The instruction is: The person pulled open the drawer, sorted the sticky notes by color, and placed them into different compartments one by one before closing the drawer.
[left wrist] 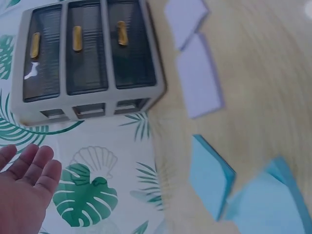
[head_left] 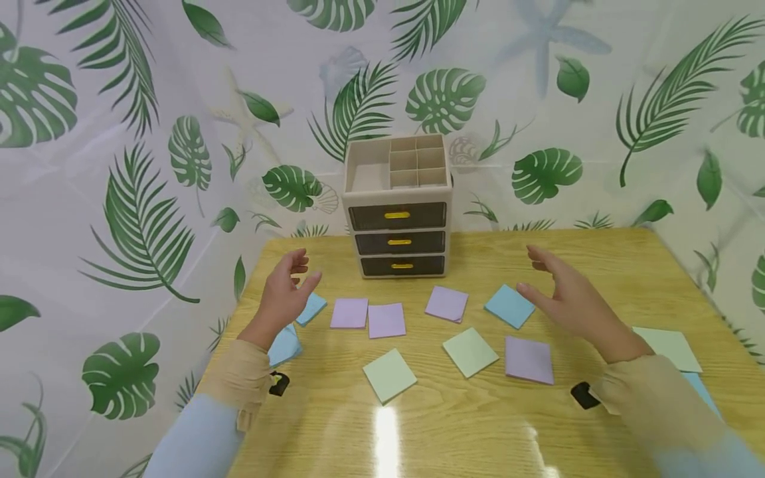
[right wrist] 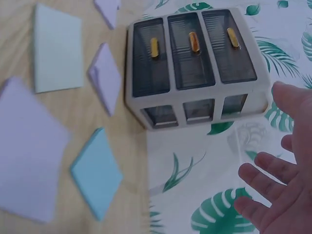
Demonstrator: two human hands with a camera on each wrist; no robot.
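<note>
My left hand hovers over the left side of the table, empty, its fingers relaxed. Below it lie two blue sticky-note pads, partly covered by the hand and wrist in the head view. On the right, my right hand is held up with fingers loosely extended and nothing in it. Nearest to it is another blue pad, with a purple pad closer to me. Between the hands, at the back, stands a small drawer organizer with three dark drawers, all closed, and yellow handles.
Purple pads and pale green pads are spread over the wooden table. Beyond the right forearm sit a green pad and a partly hidden blue one. A leaf-patterned sheet hangs behind the table.
</note>
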